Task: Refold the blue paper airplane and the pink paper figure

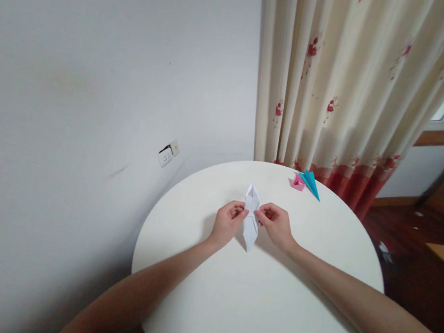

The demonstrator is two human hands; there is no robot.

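Observation:
A folded white paper (251,218), long and pointed at both ends, lies on the round white table (254,304) near its middle. My left hand (228,223) pinches the paper's left edge at its waist. My right hand (275,225) pinches the right edge opposite, fingers curled. Both forearms reach in from the near edge of the table.
A teal paper plane (310,183) and a small pink folded paper (297,182) lie at the table's far right edge. Behind stand a white wall with a socket (168,153) and a flowered curtain (347,84). Dark wooden floor and furniture are at the right.

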